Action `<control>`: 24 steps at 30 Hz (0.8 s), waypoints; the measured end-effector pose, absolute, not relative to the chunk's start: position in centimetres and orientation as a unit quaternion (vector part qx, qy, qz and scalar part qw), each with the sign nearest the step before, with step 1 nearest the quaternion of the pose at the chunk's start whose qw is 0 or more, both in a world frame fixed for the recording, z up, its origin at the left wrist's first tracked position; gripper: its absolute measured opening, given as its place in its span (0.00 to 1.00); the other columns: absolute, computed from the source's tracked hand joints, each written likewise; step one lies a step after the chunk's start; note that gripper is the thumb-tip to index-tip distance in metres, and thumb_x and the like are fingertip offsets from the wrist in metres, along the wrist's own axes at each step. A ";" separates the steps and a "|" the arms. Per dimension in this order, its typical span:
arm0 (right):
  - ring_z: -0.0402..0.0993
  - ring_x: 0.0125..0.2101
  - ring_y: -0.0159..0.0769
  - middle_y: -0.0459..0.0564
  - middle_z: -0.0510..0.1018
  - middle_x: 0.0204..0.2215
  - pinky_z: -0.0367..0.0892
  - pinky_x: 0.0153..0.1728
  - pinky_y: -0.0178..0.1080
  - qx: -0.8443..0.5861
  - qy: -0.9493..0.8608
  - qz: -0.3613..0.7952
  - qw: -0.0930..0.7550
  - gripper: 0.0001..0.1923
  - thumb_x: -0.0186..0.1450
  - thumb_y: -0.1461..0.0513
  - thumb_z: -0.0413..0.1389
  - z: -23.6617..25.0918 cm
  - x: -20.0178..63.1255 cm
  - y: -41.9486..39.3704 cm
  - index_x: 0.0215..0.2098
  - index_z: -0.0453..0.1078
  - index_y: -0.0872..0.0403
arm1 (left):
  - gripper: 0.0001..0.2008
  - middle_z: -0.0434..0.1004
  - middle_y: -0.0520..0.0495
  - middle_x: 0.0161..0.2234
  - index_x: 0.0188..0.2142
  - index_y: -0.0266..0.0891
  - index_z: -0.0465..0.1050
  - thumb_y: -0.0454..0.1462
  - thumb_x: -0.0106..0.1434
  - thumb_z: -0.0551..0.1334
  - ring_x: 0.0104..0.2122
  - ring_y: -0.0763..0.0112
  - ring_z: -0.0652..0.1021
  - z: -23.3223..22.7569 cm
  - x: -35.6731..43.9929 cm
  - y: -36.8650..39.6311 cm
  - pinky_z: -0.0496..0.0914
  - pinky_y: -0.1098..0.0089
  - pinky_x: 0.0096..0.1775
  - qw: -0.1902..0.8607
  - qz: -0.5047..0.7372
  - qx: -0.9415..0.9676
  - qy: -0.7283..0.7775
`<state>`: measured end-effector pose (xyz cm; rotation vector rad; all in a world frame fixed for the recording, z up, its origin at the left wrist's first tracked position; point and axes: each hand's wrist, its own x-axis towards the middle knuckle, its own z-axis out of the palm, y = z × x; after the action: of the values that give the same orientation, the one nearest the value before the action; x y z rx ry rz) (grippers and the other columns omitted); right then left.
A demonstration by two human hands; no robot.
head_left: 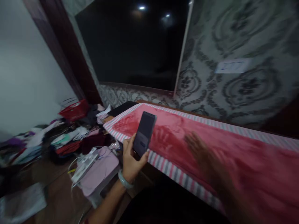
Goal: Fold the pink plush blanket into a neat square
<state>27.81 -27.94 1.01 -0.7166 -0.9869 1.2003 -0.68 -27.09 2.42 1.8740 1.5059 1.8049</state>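
Note:
Upright in my left hand (132,158) is a dark smartphone (145,133), its screen turned toward me and mostly black. My fingers and thumb wrap its lower edges, and a pale bangle circles that wrist. My right hand (198,147) is over the red plush blanket (168,127), fingers stretched out and blurred by motion; nothing shows in it. Whether its palm touches the cloth, I cannot tell. The blanket has a striped border and covers a long, low surface along the wall.
A large dark television (137,46) hangs above the blanket. At left on the floor lie heaps of clothes (70,137) and a red bag (74,110). Below my left hand stands a pink box (100,174) with a white power strip (85,165) and cables. A numbered paper (233,66) is on the patterned wall.

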 end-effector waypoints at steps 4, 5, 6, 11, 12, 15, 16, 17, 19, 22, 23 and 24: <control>0.61 0.63 0.49 0.53 0.70 0.59 0.54 0.66 0.53 -0.205 -0.371 0.609 0.670 0.39 0.59 0.31 0.55 4.8 25.0 -26.3 0.54 0.74 0.48 | 0.39 0.66 0.42 0.43 0.64 0.38 0.61 0.40 0.55 0.69 0.43 0.58 0.72 2.4 8.1 -27.6 0.72 0.57 0.46 0.010 0.549 0.725 0.415; 0.63 0.61 0.50 0.54 0.73 0.57 0.57 0.64 0.53 -0.191 -0.346 0.616 0.681 0.39 0.60 0.31 0.53 5.4 25.2 -26.2 0.51 0.75 0.50 | 0.40 0.66 0.41 0.43 0.65 0.37 0.59 0.40 0.55 0.69 0.43 0.57 0.71 2.2 9.8 -27.7 0.72 0.57 0.46 0.010 0.538 0.742 0.399; 0.66 0.59 0.50 0.54 0.75 0.55 0.60 0.62 0.53 -0.176 -0.321 0.619 0.695 0.38 0.61 0.31 0.50 6.0 25.7 -26.2 0.49 0.75 0.51 | 0.41 0.66 0.41 0.44 0.66 0.37 0.58 0.40 0.55 0.69 0.43 0.57 0.71 2.0 11.3 -27.7 0.72 0.57 0.46 0.014 0.529 0.756 0.386; 0.75 0.49 0.47 0.58 0.78 0.49 0.69 0.54 0.50 -0.133 -0.246 0.616 0.737 0.44 0.69 0.34 0.31 7.3 29.1 -26.9 0.48 0.75 0.55 | 0.40 0.64 0.40 0.43 0.66 0.34 0.58 0.40 0.57 0.68 0.42 0.57 0.72 1.5 16.7 -27.4 0.73 0.56 0.45 0.052 0.514 0.774 0.366; 0.76 0.47 0.47 0.58 0.79 0.47 0.70 0.52 0.50 -0.136 -0.240 0.613 0.740 0.46 0.69 0.34 0.28 7.4 29.8 -26.9 0.47 0.75 0.56 | 0.40 0.64 0.40 0.43 0.66 0.33 0.58 0.41 0.57 0.68 0.42 0.57 0.72 1.7 17.4 -27.3 0.73 0.55 0.45 0.067 0.510 0.776 0.364; 0.77 0.44 0.45 0.59 0.79 0.45 0.72 0.49 0.48 -0.147 -0.226 0.611 0.745 0.47 0.69 0.35 0.26 7.6 31.9 -26.3 0.46 0.75 0.57 | 0.42 0.66 0.38 0.46 0.65 0.35 0.59 0.46 0.55 0.70 0.45 0.54 0.72 2.5 18.7 -26.9 0.71 0.53 0.48 0.156 0.496 0.776 0.356; 0.77 0.43 0.45 0.59 0.79 0.45 0.72 0.49 0.48 -0.150 -0.222 0.613 0.743 0.46 0.70 0.35 0.26 7.7 32.7 -26.0 0.47 0.74 0.56 | 0.43 0.68 0.38 0.47 0.65 0.36 0.61 0.48 0.54 0.71 0.47 0.53 0.72 2.9 18.9 -26.5 0.70 0.52 0.49 0.207 0.496 0.766 0.353; 0.77 0.42 0.44 0.59 0.79 0.45 0.72 0.49 0.49 -0.154 -0.221 0.616 0.740 0.45 0.70 0.35 0.27 7.7 33.4 -25.6 0.48 0.74 0.56 | 0.42 0.69 0.38 0.48 0.63 0.38 0.63 0.50 0.54 0.71 0.48 0.53 0.72 3.3 19.1 -26.0 0.70 0.53 0.51 0.271 0.497 0.746 0.350; 0.77 0.42 0.44 0.59 0.79 0.45 0.72 0.49 0.49 -0.160 -0.229 0.626 0.728 0.45 0.70 0.35 0.28 7.8 34.9 -24.9 0.49 0.73 0.57 | 0.34 0.73 0.39 0.47 0.58 0.38 0.68 0.53 0.58 0.67 0.47 0.54 0.74 4.1 19.3 -24.5 0.70 0.56 0.50 0.449 0.479 0.679 0.328; 0.77 0.42 0.45 0.60 0.79 0.45 0.72 0.48 0.49 -0.162 -0.251 0.651 0.698 0.48 0.69 0.34 0.25 8.2 36.6 -23.8 0.50 0.73 0.58 | 0.30 0.79 0.37 0.42 0.52 0.35 0.74 0.58 0.67 0.54 0.41 0.55 0.79 5.0 20.0 -21.3 0.73 0.58 0.43 0.736 0.324 0.549 0.228; 0.77 0.42 0.45 0.60 0.79 0.45 0.72 0.47 0.49 -0.162 -0.255 0.659 0.688 0.49 0.69 0.34 0.24 8.5 37.0 -23.4 0.51 0.72 0.58 | 0.32 0.80 0.36 0.42 0.51 0.34 0.74 0.58 0.68 0.51 0.40 0.54 0.80 5.2 20.4 -20.1 0.74 0.57 0.41 0.798 0.254 0.514 0.186; 0.78 0.41 0.45 0.60 0.79 0.44 0.73 0.46 0.49 -0.164 -0.257 0.666 0.681 0.50 0.69 0.35 0.22 8.9 37.3 -22.9 0.51 0.72 0.58 | 0.34 0.80 0.35 0.42 0.53 0.34 0.74 0.59 0.68 0.48 0.39 0.53 0.81 5.3 21.0 -19.0 0.74 0.55 0.41 0.839 0.192 0.488 0.146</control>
<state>37.33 -22.94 8.89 -0.3669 -0.5768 1.4947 20.99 -18.95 5.34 1.0311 0.3082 0.4069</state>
